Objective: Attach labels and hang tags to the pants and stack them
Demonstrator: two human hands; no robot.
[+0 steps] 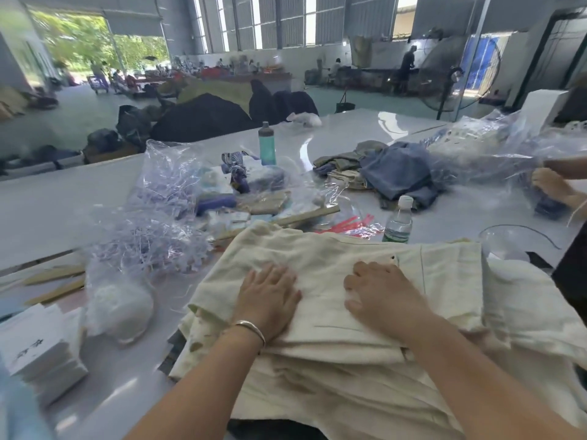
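At the left edge, the stack of white tags point(41, 354) was cut off, its print too blurred to read. A second person's hand point(552, 185) at the right edge showed only partly behind clear plastic point(495, 160). The far workers were too small to make out.

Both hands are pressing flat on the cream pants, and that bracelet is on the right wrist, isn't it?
Not quite: the head view shows the bracelet on the left wrist. The rest holds: the left hand and the right hand both press flat on the cream pants.
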